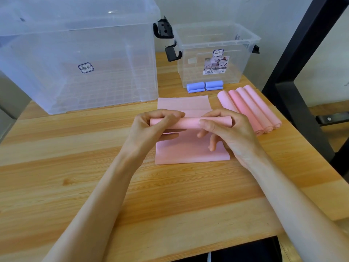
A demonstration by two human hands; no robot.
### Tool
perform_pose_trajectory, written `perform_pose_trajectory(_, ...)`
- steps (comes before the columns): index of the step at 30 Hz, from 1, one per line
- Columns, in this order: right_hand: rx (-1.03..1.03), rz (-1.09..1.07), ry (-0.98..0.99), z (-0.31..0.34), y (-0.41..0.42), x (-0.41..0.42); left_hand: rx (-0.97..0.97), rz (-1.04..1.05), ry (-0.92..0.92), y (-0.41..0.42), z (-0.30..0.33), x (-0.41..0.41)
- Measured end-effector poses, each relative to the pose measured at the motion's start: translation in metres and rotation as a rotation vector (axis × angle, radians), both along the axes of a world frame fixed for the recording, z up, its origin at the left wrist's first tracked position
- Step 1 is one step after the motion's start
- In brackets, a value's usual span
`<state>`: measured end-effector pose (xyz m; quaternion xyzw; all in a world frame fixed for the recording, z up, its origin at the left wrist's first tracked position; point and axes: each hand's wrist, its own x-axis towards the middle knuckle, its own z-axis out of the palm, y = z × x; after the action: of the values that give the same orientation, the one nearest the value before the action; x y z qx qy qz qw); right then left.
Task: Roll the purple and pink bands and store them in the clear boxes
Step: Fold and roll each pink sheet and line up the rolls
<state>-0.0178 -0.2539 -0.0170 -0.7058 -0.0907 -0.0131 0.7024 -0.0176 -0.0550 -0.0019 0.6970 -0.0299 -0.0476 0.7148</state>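
Observation:
A pink band is half rolled into a tube above the table. My left hand pinches its left end and my right hand pinches its right end. The unrolled part of the band lies flat beyond the tube, and a flat pink band lies under my hands. Several rolled pink bands lie side by side to the right. Two rolled purple bands lie in front of the small clear box. A large clear box stands at the back left.
Both boxes stand on a wooden table and have black latches. A black metal frame rises at the right edge of the table. A dark object shows at the table's near edge.

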Motion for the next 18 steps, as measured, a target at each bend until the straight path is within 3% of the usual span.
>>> perform_pose_trajectory(12, 0.012, 0.014, -0.032, -0.0007, 0.001, -0.0012, 0.079, 0.042, 0.011, -0.001, -0.0001, 0.0009)
perform_pose_trajectory(18, 0.003, 0.021, -0.015, -0.001, 0.0009, -0.0003, 0.01, 0.004, -0.01, 0.0003, -0.0006, 0.0012)
